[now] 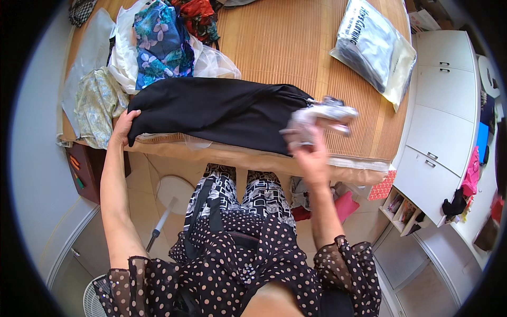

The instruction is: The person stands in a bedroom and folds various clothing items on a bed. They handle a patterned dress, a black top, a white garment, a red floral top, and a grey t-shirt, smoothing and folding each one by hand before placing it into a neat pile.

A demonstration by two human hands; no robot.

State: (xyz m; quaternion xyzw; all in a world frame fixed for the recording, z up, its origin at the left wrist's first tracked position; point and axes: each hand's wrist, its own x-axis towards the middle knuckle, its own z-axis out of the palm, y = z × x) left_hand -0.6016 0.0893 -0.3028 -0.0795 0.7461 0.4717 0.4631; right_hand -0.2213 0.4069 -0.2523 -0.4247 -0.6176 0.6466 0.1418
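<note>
A long black garment point(216, 113), folded into a strip, lies along the near edge of the bed mat. My left hand point(124, 127) grips its left end, thumb on top and fingers partly out of sight. Above the garment's right end, my right hand point(309, 145) is smeared by motion. Its fingers are around a crumpled white and grey bundle point(325, 115), too blurred to tell its kind. Beyond the black garment lies a blue floral garment point(163, 45), and a pale patterned cloth point(97, 105) rests to the left of my left hand.
A clear plastic bag point(372, 50) with a grey garment inside lies at the far right of the bamboo mat point(274, 42). Red patterned cloth point(196, 21) sits at the back. White cabinets point(438, 100) stand on the right. A long-handled tool point(158, 224) leans below the bed.
</note>
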